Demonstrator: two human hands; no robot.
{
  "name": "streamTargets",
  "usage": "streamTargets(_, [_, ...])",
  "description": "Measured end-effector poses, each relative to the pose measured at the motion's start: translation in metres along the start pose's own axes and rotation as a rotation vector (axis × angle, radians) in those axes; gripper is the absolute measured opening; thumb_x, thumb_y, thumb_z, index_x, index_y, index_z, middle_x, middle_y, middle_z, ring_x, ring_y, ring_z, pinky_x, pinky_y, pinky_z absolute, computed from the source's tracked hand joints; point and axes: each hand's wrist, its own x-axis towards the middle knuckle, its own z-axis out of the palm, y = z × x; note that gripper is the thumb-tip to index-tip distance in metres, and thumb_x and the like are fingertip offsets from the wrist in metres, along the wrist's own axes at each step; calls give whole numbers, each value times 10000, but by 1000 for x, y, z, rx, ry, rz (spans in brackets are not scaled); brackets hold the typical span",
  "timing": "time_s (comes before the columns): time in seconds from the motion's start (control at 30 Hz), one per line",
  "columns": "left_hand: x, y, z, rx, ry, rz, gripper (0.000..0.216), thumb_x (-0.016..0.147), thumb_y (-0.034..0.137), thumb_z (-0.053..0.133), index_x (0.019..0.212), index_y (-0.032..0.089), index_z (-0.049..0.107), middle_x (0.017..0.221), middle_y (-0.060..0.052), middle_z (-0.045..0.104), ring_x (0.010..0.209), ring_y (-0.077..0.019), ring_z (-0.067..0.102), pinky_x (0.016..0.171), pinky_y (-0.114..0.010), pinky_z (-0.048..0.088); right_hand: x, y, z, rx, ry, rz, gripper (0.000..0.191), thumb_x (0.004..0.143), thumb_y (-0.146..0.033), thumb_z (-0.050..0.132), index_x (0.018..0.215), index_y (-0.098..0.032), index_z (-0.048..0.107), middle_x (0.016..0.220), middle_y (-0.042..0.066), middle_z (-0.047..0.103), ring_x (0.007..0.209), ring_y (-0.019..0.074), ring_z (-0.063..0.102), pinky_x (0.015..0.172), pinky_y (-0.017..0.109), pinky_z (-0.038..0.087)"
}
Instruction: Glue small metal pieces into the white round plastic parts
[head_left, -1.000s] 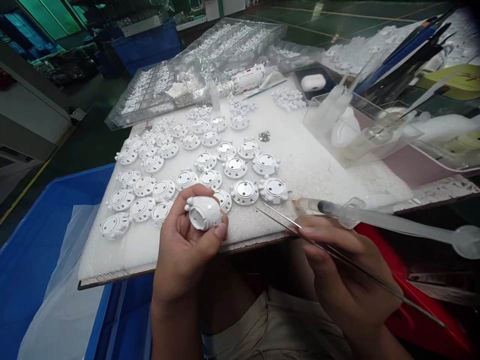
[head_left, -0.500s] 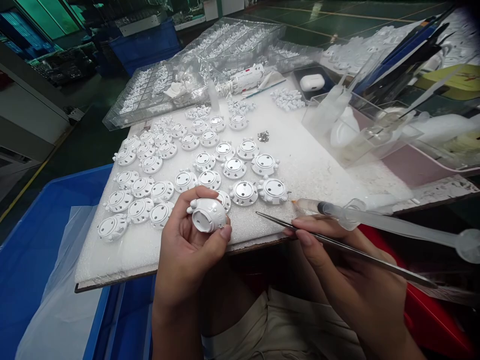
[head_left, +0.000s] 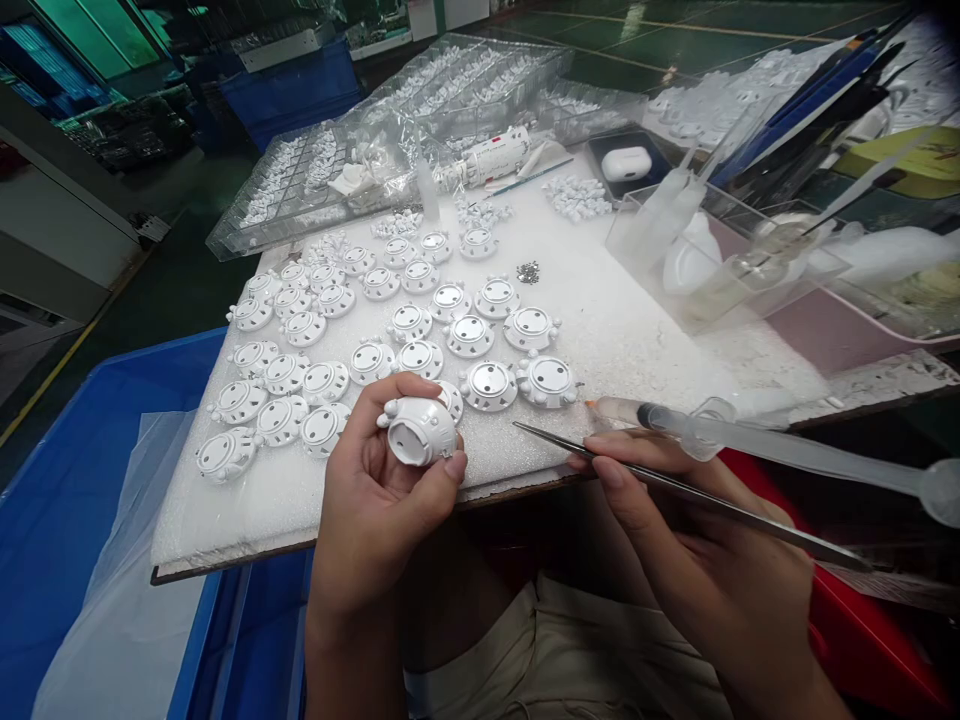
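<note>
My left hand (head_left: pixel 390 490) is closed round a small white plastic figure part (head_left: pixel 420 430), holding it tilted above the front edge of the foam-topped board (head_left: pixel 517 450). My right hand (head_left: pixel 675 510) grips metal tweezers (head_left: pixel 645 475), whose tips point left toward the held part but stay apart from it. A clear syringe (head_left: pixel 795 455) with an orange tip also lies along the right hand, by the fingers; how it is held is partly hidden. Many similar white round parts (head_left: pixel 489 380) with dark dots stand in loose rows on the foam.
A small pile of tiny metallic pieces (head_left: pixel 528 271) lies behind the rows. Clear trays (head_left: pixel 247 235) of white parts stand at the back. On the right is a clear box (head_left: pixel 652 280) with bottles; a blue bin (head_left: pixel 142 380) sits lower left.
The white part has turned slightly in my left hand and shifted a little to the right. My right hand, the tweezers and the syringe hold almost the same place.
</note>
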Motion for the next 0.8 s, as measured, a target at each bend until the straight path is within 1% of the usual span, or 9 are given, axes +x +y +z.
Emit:
streamTargets(0.07, [0, 0, 0, -3, -8, -4, 357, 807, 145, 808, 1103, 271, 653, 775, 37, 597, 629, -81, 523, 577, -155, 459, 0, -1, 0, -10, 2, 2, 280, 899, -196, 731, 1155, -310, 722, 1065, -59, 775, 996, 153, 750, 985, 196, 581])
streamTargets(0.23, [1, -1, 1, -11, -14, 3, 347, 810, 141, 803, 1101, 268, 661, 768, 33, 587, 628, -80, 515, 577, -154, 459, -2, 2, 2, 14, -3, 11, 267, 904, -197, 729, 1150, -301, 724, 1046, -40, 775, 976, 172, 750, 954, 262, 609])
streamTargets(0.33, [2, -1, 1, 2, -16, 6, 333, 815, 141, 798, 1092, 271, 668, 758, 34, 573, 622, -75, 504, 572, -143, 455, -3, 3, 1, 17, 3, 23, 263, 911, -222, 734, 1161, -305, 724, 1061, -42, 773, 1000, 158, 744, 985, 252, 588])
streamTargets(0.4, [1, 0, 1, 25, -23, 7, 323, 819, 140, 793, 1083, 282, 673, 744, 39, 553, 613, -72, 494, 556, -133, 443, -2, 1, 0, 14, 19, 49, 251, 925, -239, 724, 1166, -306, 727, 1038, -47, 780, 968, 145, 753, 941, 223, 601])
streamTargets(0.47, [0, 1, 2, 59, -36, 9, 325, 812, 132, 792, 1072, 290, 677, 741, 40, 544, 606, -71, 489, 544, -127, 438, -1, -2, 0, 30, 43, 96, 188, 940, -241, 709, 1107, -314, 753, 994, -57, 789, 931, 137, 763, 880, 195, 615])
streamTargets(0.5, [0, 2, 3, 78, -37, 6, 326, 807, 126, 791, 1065, 289, 678, 746, 38, 546, 605, -71, 488, 538, -125, 436, 1, -5, 2, 71, 53, 129, 153, 949, -235, 699, 1058, -317, 768, 979, -58, 792, 925, 138, 767, 867, 192, 620])
streamTargets(0.57, [-1, 4, 5, 108, -30, -11, 318, 792, 113, 787, 1044, 275, 680, 762, 31, 554, 597, -69, 487, 519, -120, 429, 4, -11, 7, 257, 53, 214, 142, 973, -229, 666, 972, -312, 781, 957, -52, 796, 916, 150, 775, 862, 217, 637])
streamTargets(0.7, [-1, 6, 8, 110, -35, -44, 327, 752, 91, 792, 1009, 256, 673, 782, 23, 564, 586, -70, 494, 497, -120, 431, 15, -27, 24, 773, 16, 393, 151, 1003, -263, 616, 987, -277, 765, 817, -24, 786, 773, 166, 783, 733, 260, 682])
streamTargets(0.8, [0, 6, 8, 102, -41, -47, 341, 746, 83, 792, 1012, 258, 671, 752, 24, 574, 586, -76, 500, 501, -122, 439, 21, -33, 31, 865, 25, 425, 122, 977, -278, 650, 947, -268, 768, 739, -8, 767, 698, 167, 770, 666, 246, 683])
